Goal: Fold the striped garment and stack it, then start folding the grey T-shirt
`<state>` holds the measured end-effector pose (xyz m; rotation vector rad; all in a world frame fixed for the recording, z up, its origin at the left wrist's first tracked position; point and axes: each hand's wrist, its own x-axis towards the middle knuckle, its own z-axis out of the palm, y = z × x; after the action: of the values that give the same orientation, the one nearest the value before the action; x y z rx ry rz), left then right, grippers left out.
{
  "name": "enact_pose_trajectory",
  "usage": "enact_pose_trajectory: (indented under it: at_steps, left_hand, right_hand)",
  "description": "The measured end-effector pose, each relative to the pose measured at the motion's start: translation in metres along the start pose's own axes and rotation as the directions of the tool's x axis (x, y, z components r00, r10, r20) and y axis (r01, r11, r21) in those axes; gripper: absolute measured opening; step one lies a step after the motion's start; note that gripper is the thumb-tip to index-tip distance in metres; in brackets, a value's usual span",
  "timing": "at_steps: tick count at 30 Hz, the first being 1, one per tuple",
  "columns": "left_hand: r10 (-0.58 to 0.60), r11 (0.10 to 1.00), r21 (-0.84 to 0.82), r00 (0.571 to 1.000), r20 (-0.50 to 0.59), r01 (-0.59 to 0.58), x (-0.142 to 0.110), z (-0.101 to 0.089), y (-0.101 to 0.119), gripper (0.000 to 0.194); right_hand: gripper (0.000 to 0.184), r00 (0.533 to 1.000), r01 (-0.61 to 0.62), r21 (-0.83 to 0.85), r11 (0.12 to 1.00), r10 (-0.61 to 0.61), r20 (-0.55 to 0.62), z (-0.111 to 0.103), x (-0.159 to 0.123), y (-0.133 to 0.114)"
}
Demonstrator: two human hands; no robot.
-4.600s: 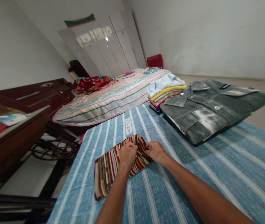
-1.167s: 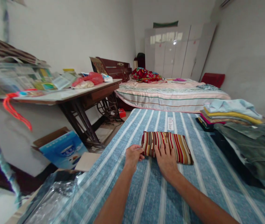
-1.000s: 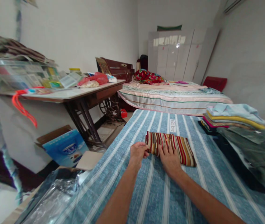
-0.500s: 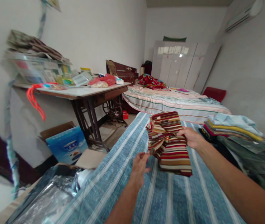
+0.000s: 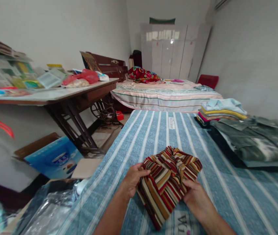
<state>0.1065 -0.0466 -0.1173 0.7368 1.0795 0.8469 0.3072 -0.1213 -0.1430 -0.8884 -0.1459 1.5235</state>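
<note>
A crumpled striped cloth [image 5: 168, 179] in red, brown and cream rests on the blue striped bed sheet [image 5: 153, 130] close to me. My left hand [image 5: 132, 179] grips its left edge with curled fingers. My right hand [image 5: 195, 197] holds its right side, fingers tucked under the fabric.
A folded grey denim jacket [image 5: 253, 142] and a stack of folded clothes [image 5: 220, 111] lie at the right of the bed. A cluttered table [image 5: 55, 94] stands at the left, with a blue box [image 5: 50, 160] and plastic wrap [image 5: 48, 209] on the floor. A second bed [image 5: 165, 94] lies beyond.
The cloth lay folded flat under both hands, then my right hand lifted it. Now it is down near me, bunched up, held by both hands.
</note>
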Motion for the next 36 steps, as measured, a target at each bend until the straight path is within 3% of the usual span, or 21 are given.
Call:
enact_pose_trajectory:
  at_steps: [5,10,12,17,20,24,29,34,36]
  left_hand:
    - [0.074,0.991,0.103,0.99,0.12,-0.087,0.01,0.004,0.034,0.051]
    - [-0.001,0.859,0.509,0.994,0.113,-0.057,0.038,-0.003,0.052,0.037]
    - [-0.005,0.819,0.572,0.996,0.093,-0.049,0.046,-0.009,0.051,0.036]
    - [0.042,0.856,0.517,0.999,-0.022,-0.024,0.04,-0.024,0.043,0.048]
    - [0.002,0.885,0.462,0.994,-0.106,0.047,0.03,-0.034,0.04,0.06]
    - [-0.027,0.925,0.373,0.991,-0.131,0.074,0.024,-0.041,0.037,0.066]
    - [0.051,0.943,0.333,0.973,-0.226,0.028,0.03,-0.034,0.029,0.054]
    - [0.118,0.959,0.279,0.956,-0.268,-0.04,0.033,-0.026,0.024,0.044]
    - [0.135,0.963,0.261,0.955,-0.264,-0.064,0.032,-0.025,0.024,0.042]
  right_hand:
    - [0.041,0.999,0.045,0.042,0.998,-0.046,0.028,0.005,-0.012,-0.003]
    - [0.037,0.983,-0.185,0.109,0.977,0.182,0.039,-0.012,-0.025,0.003]
    - [0.038,0.971,-0.238,0.127,0.963,0.239,0.012,-0.024,-0.028,0.001]
    - [0.03,0.969,-0.241,0.04,0.97,0.243,-0.052,-0.058,-0.024,-0.028]
    - [0.026,0.966,-0.251,-0.061,0.966,0.245,-0.088,-0.066,-0.017,-0.052]
    - [0.028,0.959,-0.281,-0.265,0.922,0.257,-0.123,-0.059,-0.004,-0.069]
    - [0.032,0.966,-0.257,-0.553,0.793,0.231,-0.118,-0.05,0.014,-0.067]
    - [0.013,0.987,-0.118,-0.72,0.683,-0.002,-0.163,-0.039,0.02,-0.065]
    - [0.012,0.987,-0.097,-0.743,0.663,-0.031,-0.156,-0.035,0.017,-0.067]
